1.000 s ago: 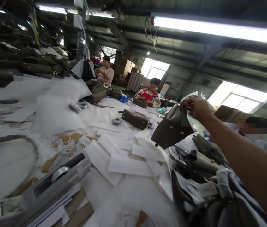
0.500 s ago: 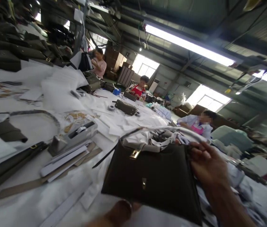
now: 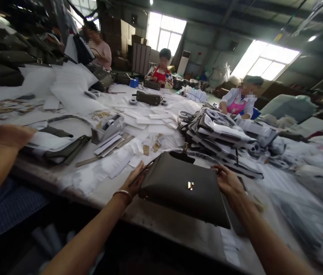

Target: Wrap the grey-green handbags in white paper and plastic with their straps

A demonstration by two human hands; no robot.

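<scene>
A dark olive handbag (image 3: 178,187) with a gold-coloured clasp is held tilted above the front edge of the table (image 3: 98,204). My left hand (image 3: 135,178), with a bangle at its wrist, grips the bag's left side. On the opposite side my right hand (image 3: 228,179) pinches the upper edge; some of its fingers are hidden behind the bag. The bag's handle, wrapped in pale covering, lies back behind it. Beyond the handle are small gold-brown pieces (image 3: 157,143) in clear wrapping on the table.
A pile of wrapped grey bags (image 3: 215,133) stands behind my right hand. At left sit a tape dispenser (image 3: 108,128), cardboard strips (image 3: 108,147) and another handbag (image 3: 70,147). A neighbour's arm (image 3: 1,152) reaches in from the left. Several co-workers sit around the table.
My view has dipped and levelled toward the table. The bag is now lower and tilted back, and my left hand has moved from its bottom edge to its left side.
</scene>
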